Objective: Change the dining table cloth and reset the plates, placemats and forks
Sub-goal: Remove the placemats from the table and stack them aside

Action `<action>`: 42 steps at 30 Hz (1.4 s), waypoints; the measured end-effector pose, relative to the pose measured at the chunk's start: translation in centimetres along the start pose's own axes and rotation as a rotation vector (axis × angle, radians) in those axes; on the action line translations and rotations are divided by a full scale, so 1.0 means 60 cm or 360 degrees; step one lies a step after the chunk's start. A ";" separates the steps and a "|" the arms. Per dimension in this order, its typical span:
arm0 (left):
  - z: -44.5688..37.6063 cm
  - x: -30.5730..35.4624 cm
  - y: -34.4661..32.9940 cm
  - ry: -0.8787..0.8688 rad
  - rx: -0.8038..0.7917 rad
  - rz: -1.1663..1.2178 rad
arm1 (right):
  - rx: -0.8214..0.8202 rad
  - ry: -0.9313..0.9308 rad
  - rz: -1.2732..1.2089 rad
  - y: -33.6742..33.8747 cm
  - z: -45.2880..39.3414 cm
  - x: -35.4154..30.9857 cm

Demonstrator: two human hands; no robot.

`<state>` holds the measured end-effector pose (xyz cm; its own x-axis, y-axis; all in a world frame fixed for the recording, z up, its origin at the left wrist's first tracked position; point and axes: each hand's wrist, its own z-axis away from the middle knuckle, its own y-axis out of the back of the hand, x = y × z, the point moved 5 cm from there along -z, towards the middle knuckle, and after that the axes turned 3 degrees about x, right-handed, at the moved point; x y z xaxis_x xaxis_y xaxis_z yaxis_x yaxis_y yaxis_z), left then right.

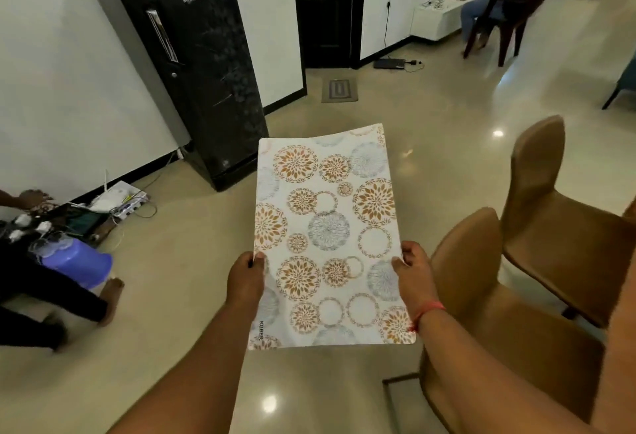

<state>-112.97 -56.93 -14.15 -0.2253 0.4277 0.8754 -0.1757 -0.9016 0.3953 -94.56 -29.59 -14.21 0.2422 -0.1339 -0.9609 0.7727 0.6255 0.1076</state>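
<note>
Tiled floor [192,268], white walls. At left, one purple bucket [81,263]; contents not discernible. One black fridge [192,65]. Centre: one floral placemat [327,237] held above the floor, left hand [246,279] and right hand [414,273] each pinching a side edge. At right, two brown chairs [537,227].

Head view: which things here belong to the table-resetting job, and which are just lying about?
Job: placemat, held by left hand and right hand; two brown chairs.
Lying about: black fridge, purple bucket, doormat, cables.
</note>
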 end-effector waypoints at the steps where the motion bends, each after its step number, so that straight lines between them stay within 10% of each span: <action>1: -0.028 0.000 0.007 0.0024 -0.0014 0.0008 | -0.0003 -0.0014 0.0019 -0.025 -0.020 -0.003; 21: -0.572 0.250 -0.148 0.0155 0.0008 0.0007 | -0.0152 -0.0036 -0.0055 -0.308 -0.626 -0.162; 42: -1.059 0.703 -0.925 -0.0347 -0.1038 -0.0511 | 0.1018 -0.0273 -0.0317 -0.041 -1.213 -0.228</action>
<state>-173.61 15.27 -16.84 0.1152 0.5788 0.8073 -0.7471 -0.4851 0.4544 -142.49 26.63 -19.89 0.1087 -0.3520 -0.9296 0.9935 0.0070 0.1135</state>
